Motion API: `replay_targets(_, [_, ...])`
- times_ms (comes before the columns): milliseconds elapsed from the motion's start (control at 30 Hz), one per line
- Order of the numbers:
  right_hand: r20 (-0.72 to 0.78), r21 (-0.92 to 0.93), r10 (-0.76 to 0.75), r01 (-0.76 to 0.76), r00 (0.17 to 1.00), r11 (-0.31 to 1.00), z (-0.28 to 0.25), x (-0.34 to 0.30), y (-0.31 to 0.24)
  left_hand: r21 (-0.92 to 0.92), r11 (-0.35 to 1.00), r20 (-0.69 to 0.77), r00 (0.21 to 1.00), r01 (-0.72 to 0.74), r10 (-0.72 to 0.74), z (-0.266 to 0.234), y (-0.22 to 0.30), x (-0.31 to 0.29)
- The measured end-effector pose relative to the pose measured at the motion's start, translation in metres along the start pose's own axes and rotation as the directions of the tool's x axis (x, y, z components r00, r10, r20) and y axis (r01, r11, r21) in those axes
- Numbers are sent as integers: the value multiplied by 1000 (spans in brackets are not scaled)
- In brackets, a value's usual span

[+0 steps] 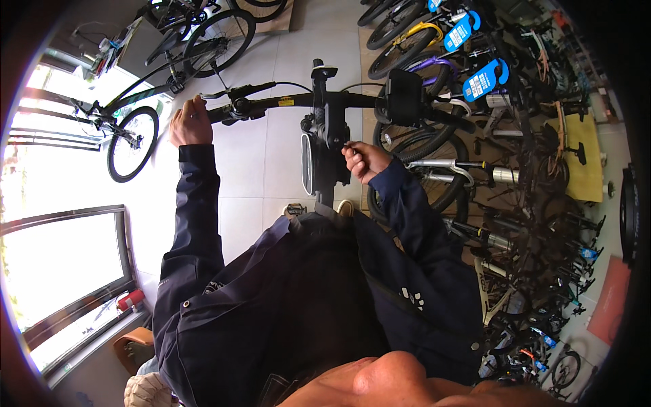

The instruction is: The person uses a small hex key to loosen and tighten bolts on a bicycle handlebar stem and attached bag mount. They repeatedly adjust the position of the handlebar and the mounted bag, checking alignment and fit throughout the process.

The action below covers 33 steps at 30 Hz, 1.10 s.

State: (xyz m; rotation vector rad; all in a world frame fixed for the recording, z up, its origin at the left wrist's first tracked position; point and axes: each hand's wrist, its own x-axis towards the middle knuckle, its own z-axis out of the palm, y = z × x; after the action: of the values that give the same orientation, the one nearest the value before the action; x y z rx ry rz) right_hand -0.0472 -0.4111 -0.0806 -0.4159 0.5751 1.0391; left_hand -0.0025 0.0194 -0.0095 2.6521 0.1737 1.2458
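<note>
A black bicycle handlebar [268,104] runs across in front of me, with a brake lever and cable at its left side. My left hand [190,123] is closed around the left handlebar grip. At the middle sits the dark stem and head area [333,122], running back toward my body. My right hand [366,161] is at the right side of this part, fingers pinched together. Whatever lies between those fingers is too small and hidden to name. A black boxy item [405,98] is mounted on the bar's right side, and the right grip [447,120] has no hand on it.
Several parked bicycles with blue tags [485,79] crowd the right side. Another bicycle [133,144] stands at the left, near bright windows [68,271]. Pale tiles [241,166] cover the floor beneath. A red fire extinguisher [130,299] and a brown chair [133,341] are at the lower left.
</note>
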Motion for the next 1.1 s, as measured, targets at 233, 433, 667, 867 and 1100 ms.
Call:
replay_targets(233, [-157,-114,-147,130,976,985,-31,35,3,3,1000,21,1000,23,-23,-1,-1,2])
replay_targets(433, [-143,-563,-507,352,850,748,-35,38,15,-21,1000,9,1000,2,-2,-4,-1,0])
replay_targets(667, [196,-840,-739,500,645,213,-41,41,33,-15,1000,-7,1000,-13,12,-6,0,-1])
replay_targets(867, [228,-854,-735,493,639,164,-42,47,38,-15,1000,-1,1000,-19,19,-10,4,0])
replay_targets(1100, [169,-856,-809,491,562,162,-47,55,43,-56,998,2,1000,-4,4,-13,7,0])
